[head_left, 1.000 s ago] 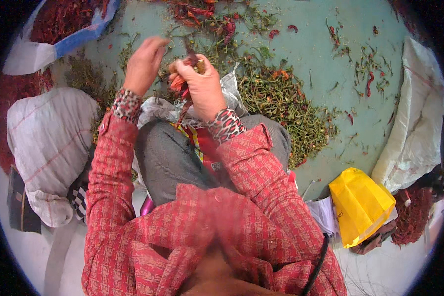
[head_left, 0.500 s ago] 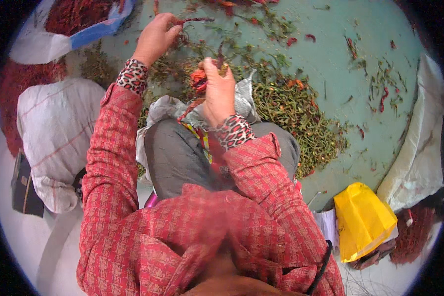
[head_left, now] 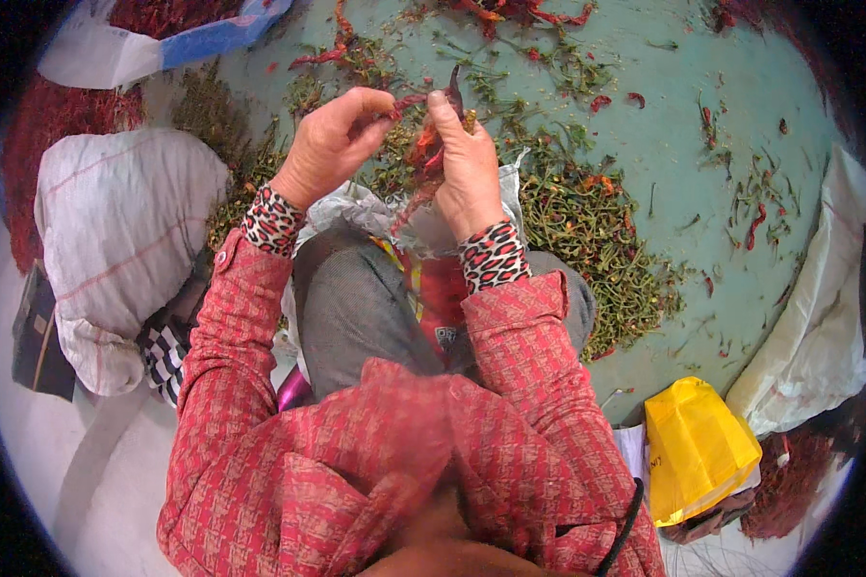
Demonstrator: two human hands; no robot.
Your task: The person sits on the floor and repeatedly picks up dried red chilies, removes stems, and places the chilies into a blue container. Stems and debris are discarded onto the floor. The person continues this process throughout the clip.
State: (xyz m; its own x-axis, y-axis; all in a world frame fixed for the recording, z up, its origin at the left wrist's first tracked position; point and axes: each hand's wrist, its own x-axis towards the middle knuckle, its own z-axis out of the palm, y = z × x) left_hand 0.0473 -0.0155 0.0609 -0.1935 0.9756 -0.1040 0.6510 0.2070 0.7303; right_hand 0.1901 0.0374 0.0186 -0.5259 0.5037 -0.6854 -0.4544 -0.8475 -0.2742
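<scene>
Dried red chili peppers (head_left: 424, 148) are bunched in my right hand (head_left: 468, 165), its thumb pressed over them and one dark tip poking up past it. My left hand (head_left: 335, 144) pinches another dried chili (head_left: 409, 100), whose far end reaches my right thumb. Both hands hang above my lap, where a whitish sack (head_left: 354, 204) lies between my knees. Beyond and to the right of my knees spreads a heap of green-brown chili stems (head_left: 592, 250). More red chilies (head_left: 496, 12) are scattered on the greenish floor ahead of my hands.
At the left stands a stuffed white sack (head_left: 125, 231), with a dark red chili pile (head_left: 43, 163) behind it. A yellow bag (head_left: 698, 447) lies at the lower right, near a pale sheet of sacking (head_left: 808, 298). Loose stems and chilies dot the greenish floor (head_left: 635, 125).
My left hand has come back toward me and right, bringing its chili against my right hand's bunch. My right hand has shifted slightly up and right. The view has tilted a little.
</scene>
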